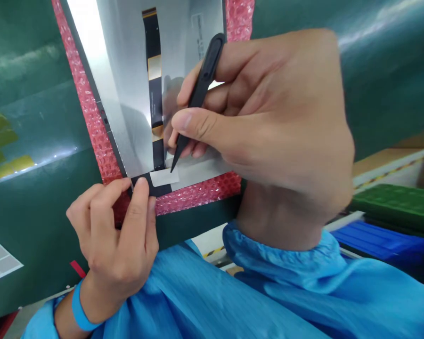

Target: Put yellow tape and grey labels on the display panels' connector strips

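Note:
A silvery display panel (pixel 127 84) lies back side up, with a dark flex cable (pixel 156 101) running down its middle. Along its near edge is a black strip (pixel 161 190) with a small white label (pixel 164 178) on it. My left hand (pixel 116 230) grips the near left corner of the panel, fingertips pressed on the black strip and the edge. In my right hand (pixel 268 113) is a pair of black tweezers (pixel 199 94), pinched between thumb and fingers and pointing down. Their tip is at the label's upper right part; whether it touches cannot be made out.
Pink bubble wrap (pixel 198 192) lies under the panel on a green work surface (pixel 31 212). Yellow pieces (pixel 7 146) are at the left, with a gridded white sheet (pixel 0 259) nearer. Blue (pixel 381 240) and green bins (pixel 399 207) stand beyond the table edge at right.

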`<state>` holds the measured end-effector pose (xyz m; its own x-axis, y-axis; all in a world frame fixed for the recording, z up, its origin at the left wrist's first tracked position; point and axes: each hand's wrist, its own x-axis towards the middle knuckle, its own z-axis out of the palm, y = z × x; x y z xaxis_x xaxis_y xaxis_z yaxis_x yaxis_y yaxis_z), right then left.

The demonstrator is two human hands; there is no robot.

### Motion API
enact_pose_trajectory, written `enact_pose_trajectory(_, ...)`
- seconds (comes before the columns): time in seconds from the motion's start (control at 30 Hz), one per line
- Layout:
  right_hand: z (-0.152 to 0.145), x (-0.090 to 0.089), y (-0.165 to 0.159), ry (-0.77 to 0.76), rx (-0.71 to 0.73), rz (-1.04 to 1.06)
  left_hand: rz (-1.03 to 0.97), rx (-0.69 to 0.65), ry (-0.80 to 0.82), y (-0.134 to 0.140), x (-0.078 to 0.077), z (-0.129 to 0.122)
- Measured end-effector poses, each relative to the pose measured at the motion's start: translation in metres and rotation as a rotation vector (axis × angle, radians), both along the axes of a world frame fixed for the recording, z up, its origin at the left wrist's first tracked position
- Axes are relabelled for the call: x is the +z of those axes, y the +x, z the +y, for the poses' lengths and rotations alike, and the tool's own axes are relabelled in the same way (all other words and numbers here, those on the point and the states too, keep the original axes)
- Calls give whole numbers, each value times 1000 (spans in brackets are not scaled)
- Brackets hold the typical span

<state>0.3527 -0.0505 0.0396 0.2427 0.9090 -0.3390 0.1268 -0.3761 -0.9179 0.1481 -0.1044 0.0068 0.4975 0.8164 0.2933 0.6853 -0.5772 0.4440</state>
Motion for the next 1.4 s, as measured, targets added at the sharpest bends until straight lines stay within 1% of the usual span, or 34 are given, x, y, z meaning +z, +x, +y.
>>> enact_pose_trajectory(0.1, 1, 0, -1, -16, 7, -18, 8, -2, -6, -1, 0, 0)
enact_pose_trajectory(0.3, 1, -4, 1, 10, 16, -58, 11, 9, -26, 0, 1, -1)
enact_pose_trajectory(0.63, -1, 1, -2, -17, 29, -84, 20, 6, -29, 2, 1, -1)
enact_pose_trajectory(0.77, -1, 0, -1, -19, 17, -88, 47, 10, -50, 2, 1, -2)
enact_pose_trajectory(0.87, -1, -1, 0, -18, 22, -91, 32, 14, -47, 3, 1, -2)
enact_pose_trajectory(1.03, -2, -3, 0, 32, 32, -119, 26, 3, -46, 4, 3, -2)
enact_pose_trajectory(1.17, -3, -4, 0, 72, 25, -99, 7, 0, -34, 5, 3, -2)
enact_pose_trajectory(1.4, -3, -4, 1, 63, 47, -123, 2, -2, -16, 6, 2, -1)
